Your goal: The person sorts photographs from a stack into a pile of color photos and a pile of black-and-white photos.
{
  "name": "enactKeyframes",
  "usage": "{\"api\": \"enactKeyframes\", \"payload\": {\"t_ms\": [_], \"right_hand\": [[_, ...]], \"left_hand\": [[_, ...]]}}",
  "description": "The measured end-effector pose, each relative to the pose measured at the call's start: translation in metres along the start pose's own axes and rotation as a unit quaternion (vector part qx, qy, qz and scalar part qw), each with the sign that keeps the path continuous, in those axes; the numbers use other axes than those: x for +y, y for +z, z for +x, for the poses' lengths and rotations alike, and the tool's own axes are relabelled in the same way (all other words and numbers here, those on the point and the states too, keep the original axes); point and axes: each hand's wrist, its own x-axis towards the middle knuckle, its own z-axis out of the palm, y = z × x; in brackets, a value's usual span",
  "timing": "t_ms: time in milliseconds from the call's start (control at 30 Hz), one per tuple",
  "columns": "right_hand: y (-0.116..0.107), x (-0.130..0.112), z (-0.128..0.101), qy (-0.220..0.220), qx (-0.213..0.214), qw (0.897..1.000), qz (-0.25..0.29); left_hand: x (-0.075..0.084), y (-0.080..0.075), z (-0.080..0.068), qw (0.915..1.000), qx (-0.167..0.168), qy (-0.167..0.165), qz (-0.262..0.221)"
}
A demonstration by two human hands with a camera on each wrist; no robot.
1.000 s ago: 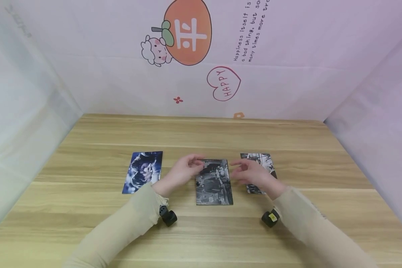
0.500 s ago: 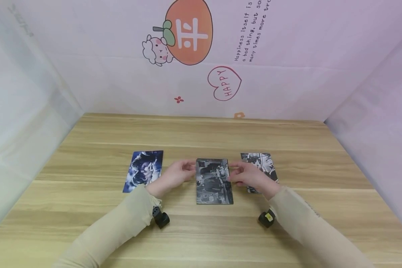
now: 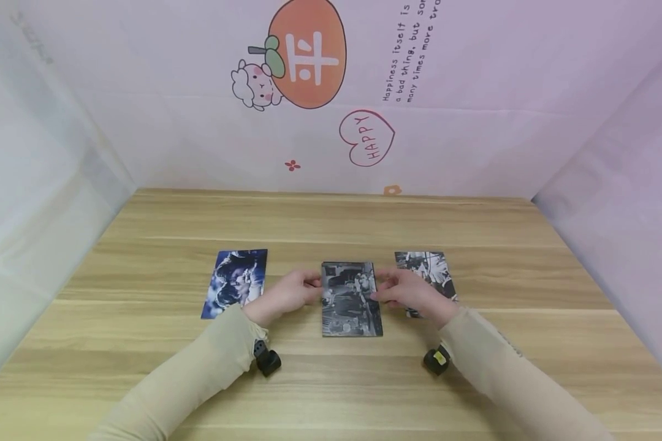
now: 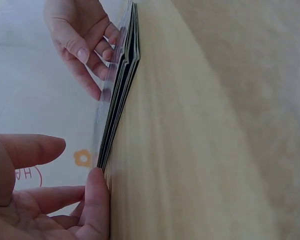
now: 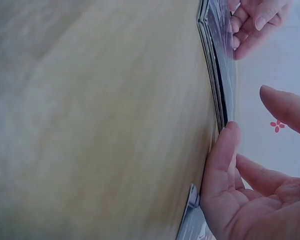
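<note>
head looks down; wrist views close, sharing stack (image 4: 119, 95).

Three cards lie in a row on the table (image 3: 331, 380): left card (image 3: 235, 282), middle stack (image 3: 351, 299), right card (image 3: 427, 272).
</note>
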Motion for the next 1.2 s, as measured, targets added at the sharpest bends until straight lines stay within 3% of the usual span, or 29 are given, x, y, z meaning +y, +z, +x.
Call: {"api": "enactKeyframes", "payload": {"t_ms": [333,800,1200], "right_hand": [[0.0006,-0.0005,-0.0003,-0.003,0.001,1.000,-0.010],[0.0024,-0.0037,-0.0037,-0.001,0.006,1.000,-0.006],[0.0027,-0.0054,-0.0035,0.005,0.035,0.999,0.030]], "left_hand": [[0.0040,0.0018,-0.0025,0.9998,0.004,-0.003,0.019],[0.0021,0.0047,-0.0026,0.9999,0.012,-0.011,0.001],[-0.0010,0.0074,-0.0004,0.9992,0.031,-0.010,-0.024]]}}
